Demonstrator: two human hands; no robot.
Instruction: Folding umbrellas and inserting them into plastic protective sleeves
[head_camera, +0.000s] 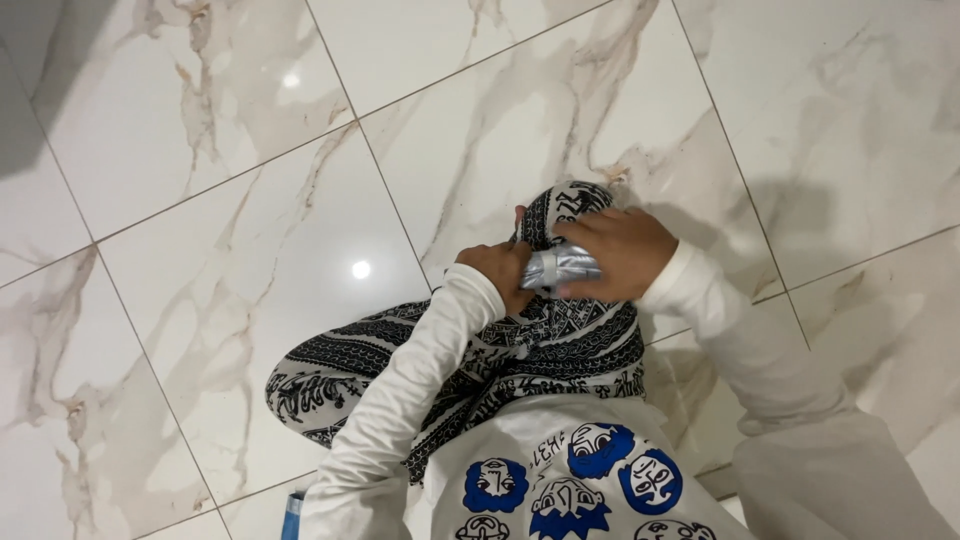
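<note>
Hands gripping silver object over patterned knee.
Left hand (500, 272) and right hand (622, 252) both clasp crumpled silver object (562, 266); its kind indistinct, mostly covered.

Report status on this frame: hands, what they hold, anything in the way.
Left hand and right hand both gripping a crumpled silver packet over the raised knee. Packet contents unclear. Nothing blocking; marble floor around.

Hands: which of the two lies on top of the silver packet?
The right hand: its fingers drape over the silver packet, while the left hand grips its end from beside.
</note>
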